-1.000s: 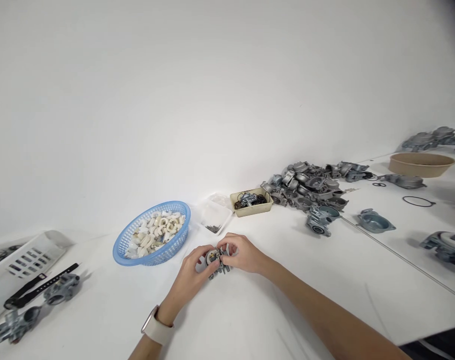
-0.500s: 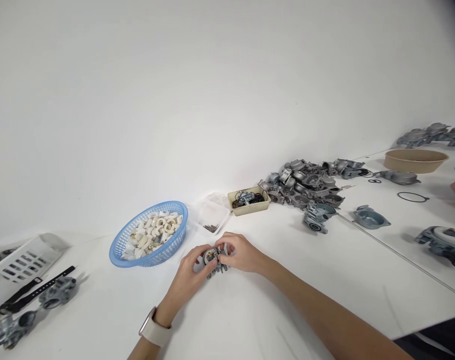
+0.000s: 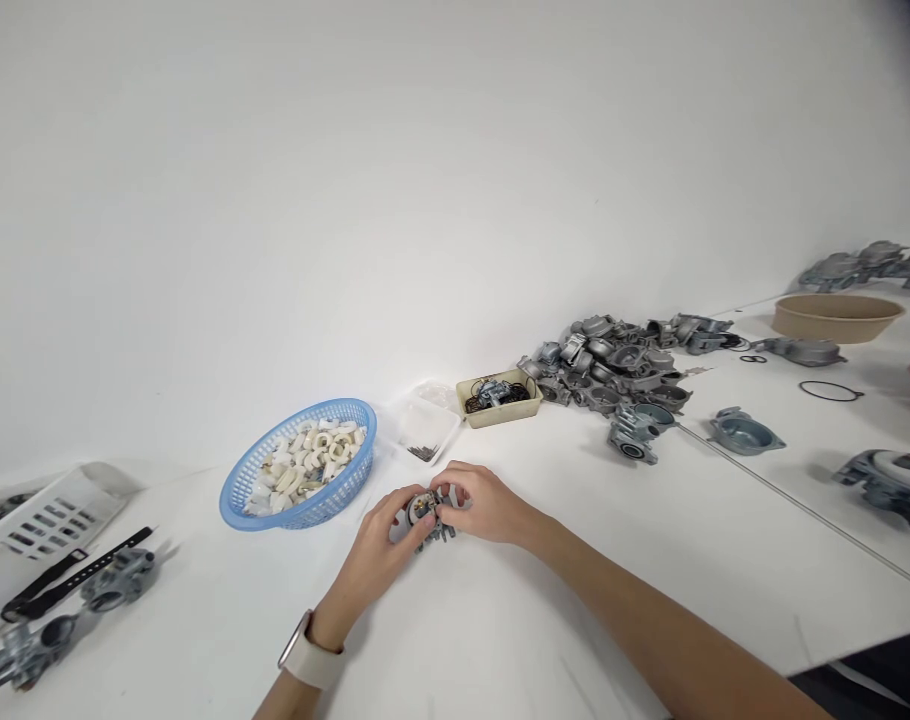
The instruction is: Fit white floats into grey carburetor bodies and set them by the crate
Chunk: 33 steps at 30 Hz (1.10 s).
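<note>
Head view shows my left hand and right hand pinching a grey metal part from either side, low over the white table, nearer me than the blue basket.

The left hand (a watch just below it) and right hand grip a metal part near a blue basket.
</note>
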{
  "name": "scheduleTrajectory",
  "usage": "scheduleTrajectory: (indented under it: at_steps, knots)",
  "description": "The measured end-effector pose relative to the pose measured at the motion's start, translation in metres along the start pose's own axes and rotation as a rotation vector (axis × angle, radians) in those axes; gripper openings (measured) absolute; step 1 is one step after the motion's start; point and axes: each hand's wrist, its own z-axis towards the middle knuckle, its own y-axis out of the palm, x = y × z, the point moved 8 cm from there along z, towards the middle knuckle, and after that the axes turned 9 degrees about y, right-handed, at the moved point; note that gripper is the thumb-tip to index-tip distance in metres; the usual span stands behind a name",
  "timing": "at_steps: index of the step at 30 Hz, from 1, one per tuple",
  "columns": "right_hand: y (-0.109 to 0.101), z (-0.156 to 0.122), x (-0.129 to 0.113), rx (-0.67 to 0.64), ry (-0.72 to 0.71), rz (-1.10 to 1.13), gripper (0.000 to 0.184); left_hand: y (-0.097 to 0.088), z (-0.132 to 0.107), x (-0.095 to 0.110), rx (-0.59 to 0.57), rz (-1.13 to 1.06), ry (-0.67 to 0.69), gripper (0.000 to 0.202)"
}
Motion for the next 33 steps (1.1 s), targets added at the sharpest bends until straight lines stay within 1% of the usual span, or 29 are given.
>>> scheduleTrajectory:
  at_steps: [3, 8, 13, 19, 26, 33]
  knots:
    - [0.000, -0.001, 0.000, -0.007, 0.009, -0.024, 0.024, 0.001, 0.000, -0.001, -0.014, 0.016, 0.002, 0.041]
    - [0.000, -0.003, -0.003, -0.015, -0.009, -0.052, 0.023, 0.003, 0.000, -0.003, -0.027, 0.020, 0.014, 0.040]
    - [-0.001, -0.004, -0.003, -0.017, 0.004, -0.074, 0.022, 0.004, -0.001, -0.003, -0.045, 0.021, 0.001, 0.040]
    - [-0.001, -0.004, -0.005, -0.016, -0.003, -0.098, 0.023, 0.005, 0.000, -0.001, -0.055, 0.017, 0.000, 0.040]
    - [-0.001, -0.005, -0.008, -0.023, -0.026, -0.128, 0.023, 0.003, 0.000, 0.008, -0.067, 0.007, 0.017, 0.040]
    - [-0.002, -0.008, -0.012, -0.026, -0.028, -0.168, 0.022, 0.004, 0.000, 0.007, -0.073, 0.029, 0.018, 0.042]
